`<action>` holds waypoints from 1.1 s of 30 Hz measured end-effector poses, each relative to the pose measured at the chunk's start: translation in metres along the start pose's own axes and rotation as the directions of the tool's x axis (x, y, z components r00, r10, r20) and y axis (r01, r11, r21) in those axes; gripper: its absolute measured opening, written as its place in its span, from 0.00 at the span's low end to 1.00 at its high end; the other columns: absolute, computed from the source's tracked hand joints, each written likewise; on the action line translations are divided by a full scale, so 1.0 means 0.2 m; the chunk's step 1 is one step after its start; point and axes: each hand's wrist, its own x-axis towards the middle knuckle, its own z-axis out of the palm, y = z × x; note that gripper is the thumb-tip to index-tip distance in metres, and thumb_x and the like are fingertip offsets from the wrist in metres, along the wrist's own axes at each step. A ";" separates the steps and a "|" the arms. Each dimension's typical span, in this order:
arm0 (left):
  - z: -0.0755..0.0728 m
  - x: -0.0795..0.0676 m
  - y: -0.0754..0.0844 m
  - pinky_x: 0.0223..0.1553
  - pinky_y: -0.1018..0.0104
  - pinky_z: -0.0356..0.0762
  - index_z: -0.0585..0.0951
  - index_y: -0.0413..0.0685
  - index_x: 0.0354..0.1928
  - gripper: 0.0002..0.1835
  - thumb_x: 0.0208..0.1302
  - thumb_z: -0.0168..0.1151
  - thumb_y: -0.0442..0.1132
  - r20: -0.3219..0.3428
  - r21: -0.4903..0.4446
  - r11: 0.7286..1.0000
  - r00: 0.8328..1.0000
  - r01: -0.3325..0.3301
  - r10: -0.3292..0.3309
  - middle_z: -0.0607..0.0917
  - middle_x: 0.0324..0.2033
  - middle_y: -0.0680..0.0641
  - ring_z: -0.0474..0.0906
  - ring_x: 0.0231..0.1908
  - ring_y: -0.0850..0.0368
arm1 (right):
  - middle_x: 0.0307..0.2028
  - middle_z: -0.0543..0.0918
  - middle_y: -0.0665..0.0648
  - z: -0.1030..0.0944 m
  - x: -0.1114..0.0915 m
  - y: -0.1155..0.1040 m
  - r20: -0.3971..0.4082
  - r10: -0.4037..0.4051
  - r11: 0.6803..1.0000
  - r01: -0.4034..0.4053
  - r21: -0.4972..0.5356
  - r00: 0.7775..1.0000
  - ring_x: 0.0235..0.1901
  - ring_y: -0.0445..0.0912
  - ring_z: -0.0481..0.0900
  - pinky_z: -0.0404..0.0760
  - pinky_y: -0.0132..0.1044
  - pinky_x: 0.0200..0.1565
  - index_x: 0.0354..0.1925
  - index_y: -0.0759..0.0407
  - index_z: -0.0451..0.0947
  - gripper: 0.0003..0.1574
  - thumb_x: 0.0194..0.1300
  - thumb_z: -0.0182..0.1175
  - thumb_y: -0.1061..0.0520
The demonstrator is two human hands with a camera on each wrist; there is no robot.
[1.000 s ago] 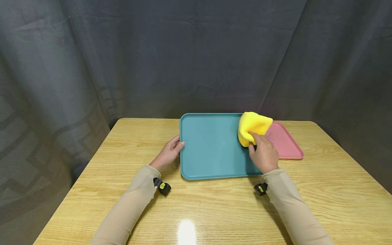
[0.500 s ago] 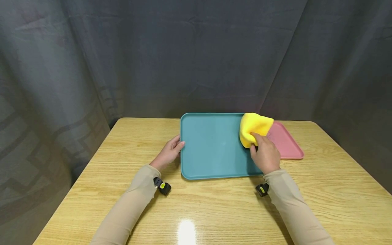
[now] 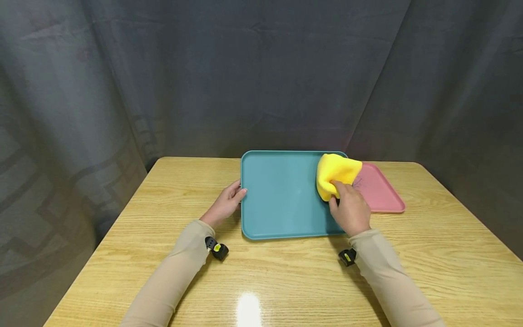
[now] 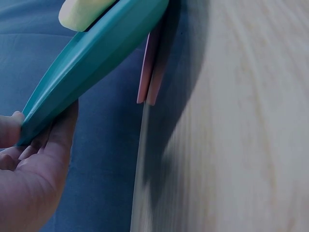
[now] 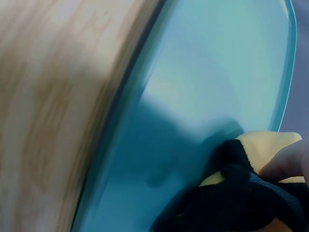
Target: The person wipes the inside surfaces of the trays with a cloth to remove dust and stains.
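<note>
My left hand (image 3: 225,203) holds the left edge of a teal rectangular tray (image 3: 282,195), thumb on the rim and fingers underneath. In the left wrist view that edge of the tray (image 4: 96,63) is lifted off the table. My right hand (image 3: 352,210) grips a yellow cloth (image 3: 337,170) on the right part of the tray. The right wrist view shows the cloth's dark underside (image 5: 231,198) against the teal surface (image 5: 193,96). The cloth and right hand hide much of the tray's right end.
A pink tray (image 3: 384,193) with dark scribbled lines lies on the table at the right, partly behind the teal tray. The wooden table (image 3: 286,281) extends in front of both arms. A grey curtain (image 3: 253,77) hangs along the back.
My right hand and the cloth shifted slightly right, then back left and a little nearer to me, uncovering the teal tray's far right corner. The left hand has stayed put.
</note>
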 end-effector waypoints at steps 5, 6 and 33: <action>0.00 0.00 0.00 0.57 0.53 0.75 0.52 0.50 0.72 0.27 0.74 0.38 0.39 -0.007 -0.006 1.000 1.000 0.002 -0.002 0.71 0.62 0.38 0.72 0.59 0.44 | 0.47 0.80 0.67 0.02 0.00 -0.02 -0.012 -0.022 1.000 0.022 -0.003 1.000 0.32 0.64 0.78 0.77 0.56 0.29 0.54 0.61 0.73 0.23 0.60 0.57 0.61; 0.00 0.00 0.00 0.57 0.53 0.75 0.52 0.50 0.72 0.27 0.74 0.38 0.39 -0.007 -0.004 1.000 1.000 0.001 -0.001 0.71 0.62 0.38 0.72 0.59 0.44 | 0.47 0.80 0.67 0.02 0.00 -0.03 -0.013 -0.027 1.000 0.027 -0.004 1.000 0.32 0.63 0.78 0.77 0.56 0.29 0.54 0.61 0.73 0.23 0.60 0.57 0.60; 0.01 -0.01 0.01 0.59 0.52 0.73 0.52 0.52 0.73 0.27 0.74 0.39 0.41 -0.003 0.004 1.000 1.000 0.000 0.000 0.70 0.64 0.40 0.71 0.61 0.45 | 0.45 0.82 0.59 0.06 -0.02 -0.27 0.000 -0.143 0.989 0.143 0.033 0.990 0.37 0.57 0.79 0.80 0.52 0.32 0.54 0.54 0.76 0.25 0.56 0.64 0.58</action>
